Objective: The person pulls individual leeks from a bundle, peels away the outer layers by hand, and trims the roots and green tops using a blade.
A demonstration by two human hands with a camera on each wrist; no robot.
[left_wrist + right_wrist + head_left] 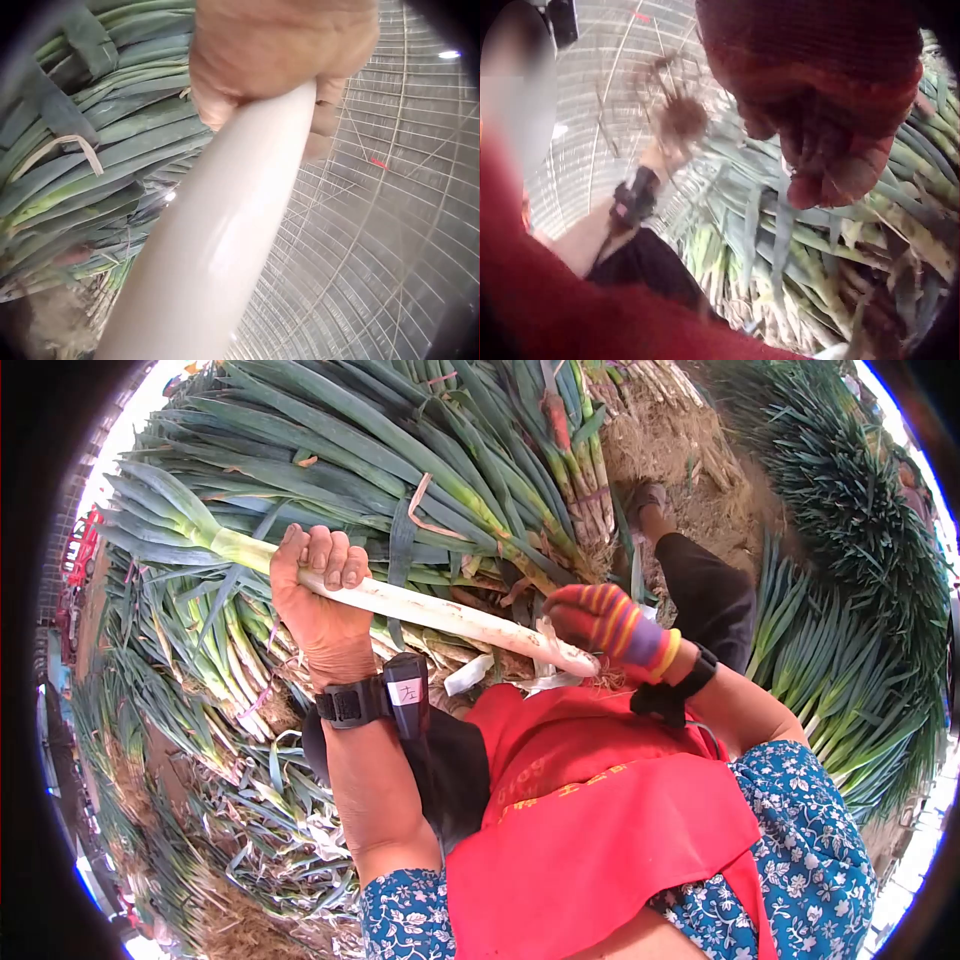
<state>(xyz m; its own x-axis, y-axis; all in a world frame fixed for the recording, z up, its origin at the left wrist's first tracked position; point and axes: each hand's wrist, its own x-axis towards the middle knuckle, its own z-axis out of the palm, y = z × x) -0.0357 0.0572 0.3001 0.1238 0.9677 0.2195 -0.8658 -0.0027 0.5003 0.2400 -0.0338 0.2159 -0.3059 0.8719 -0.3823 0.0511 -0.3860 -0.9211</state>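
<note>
The leek [430,610] slants across in front of the red apron [600,810], its green leaves [165,510] beyond the bare left hand, its roots [608,678] by the apron. The left hand [325,595] grips the upper white stalk, fingers wrapped round. The gloved right hand [615,628] is beside the root end, fingers bent; whether it pinches anything cannot be told.

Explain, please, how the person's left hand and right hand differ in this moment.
The left hand is bare, while the right hand wears a striped glove. The left hand grips the leek near its leaves; the right hand is by its root end. Both arms have dark wrist straps.
</note>
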